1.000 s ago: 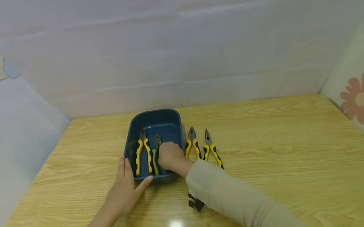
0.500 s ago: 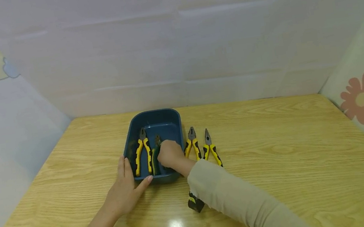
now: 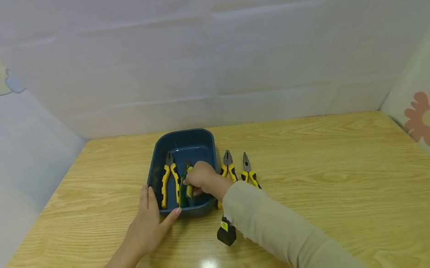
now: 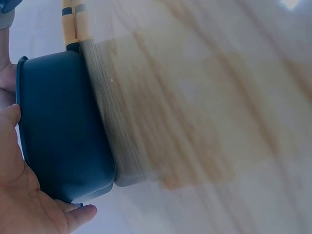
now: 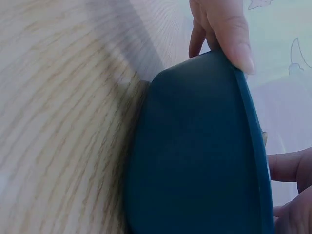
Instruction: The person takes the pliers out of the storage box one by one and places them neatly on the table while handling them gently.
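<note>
A deep blue rectangular tray [image 3: 188, 139] stands on the table. My left hand [image 3: 146, 230] holds its near left corner, thumb along the front rim and fingers against the left outer wall. Inside the tray, my right hand [image 3: 201, 176] pinches the handles of small pliers [image 3: 190, 189] with yellow and dark green grips; their dark head points away from me. To their left in the tray lie combination pliers [image 3: 169, 178] with yellow and black handles. The right wrist view shows the tray's outer wall [image 5: 195, 146], which hides the pliers inside.
Right of the tray, combination pliers [image 3: 228, 163] and long-nose pliers [image 3: 246, 166] lie on the wooden table [image 3: 332, 190], partly covered by my right forearm. A black wrist device [image 3: 226, 233] hangs at my right sleeve. Pale patterned walls stand behind and at both sides.
My right hand has turned and shifted slightly away from me inside the tray, so the held pliers' yellow handle now shows. My left hand and the tray look nearly unchanged.
</note>
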{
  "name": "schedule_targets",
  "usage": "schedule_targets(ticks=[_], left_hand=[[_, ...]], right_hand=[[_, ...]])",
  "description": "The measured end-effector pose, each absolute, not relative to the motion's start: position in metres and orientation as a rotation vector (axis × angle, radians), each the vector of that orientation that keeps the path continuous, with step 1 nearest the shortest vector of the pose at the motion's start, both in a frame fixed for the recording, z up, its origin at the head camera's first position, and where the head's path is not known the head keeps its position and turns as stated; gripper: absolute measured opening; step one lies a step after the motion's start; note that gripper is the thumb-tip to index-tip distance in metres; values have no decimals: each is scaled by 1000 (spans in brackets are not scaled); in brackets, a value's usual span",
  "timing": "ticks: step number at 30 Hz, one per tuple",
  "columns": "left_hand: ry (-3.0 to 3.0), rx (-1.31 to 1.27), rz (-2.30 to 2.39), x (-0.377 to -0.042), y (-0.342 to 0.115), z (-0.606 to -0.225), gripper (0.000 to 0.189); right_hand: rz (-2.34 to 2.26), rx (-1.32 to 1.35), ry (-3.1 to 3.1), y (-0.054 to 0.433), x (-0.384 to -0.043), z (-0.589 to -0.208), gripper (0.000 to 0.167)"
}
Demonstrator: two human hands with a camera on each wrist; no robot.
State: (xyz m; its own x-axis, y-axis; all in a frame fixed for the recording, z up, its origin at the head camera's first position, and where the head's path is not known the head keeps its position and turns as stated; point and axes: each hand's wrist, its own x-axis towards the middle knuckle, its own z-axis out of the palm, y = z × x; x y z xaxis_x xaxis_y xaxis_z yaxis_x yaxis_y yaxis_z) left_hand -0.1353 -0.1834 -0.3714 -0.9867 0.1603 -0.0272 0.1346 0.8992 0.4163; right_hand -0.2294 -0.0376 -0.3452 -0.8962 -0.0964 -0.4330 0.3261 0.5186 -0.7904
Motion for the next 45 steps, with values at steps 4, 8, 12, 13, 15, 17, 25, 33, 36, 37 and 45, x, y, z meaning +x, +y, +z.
schedule_targets(ticks=[4,8,12,13,15,17,25,33,36,37,45], left_hand=[[3018,243,637,-135,-183,-372,98],[3029,251,635,-135,-182,-371,97],[3018,239,634,-134,-182,-371,98],[3016,235,633,-134,-182,-371,98],[3009,227,632,-135,-182,-370,97],[3007,225,627,-135,-182,-370,97],[2990,225,637,-135,-182,-370,98],[3002,213,623,-135,-182,-370,99],[3006,213,609,-134,-181,-369,99],[3007,213,605,-134,-181,-368,99],[3001,205,594,-134,-181,-367,99]], right_hand=[[-1408,201,2289,-37,-225,-345,18],[-1438,206,2287,-36,-221,-343,20],[-1425,182,2322,-35,-220,-342,19],[-1418,174,2333,-34,-220,-341,18],[-1402,157,2355,-33,-220,-340,17],[-1396,147,2370,-32,-219,-338,18],[-1419,144,2368,-26,-217,-337,27],[-1579,136,2304,-14,-216,-338,16],[-1631,138,2274,-7,-214,-338,21],[-1644,134,2265,-4,-214,-338,23],[-1814,85,2123,10,-210,-339,30]])
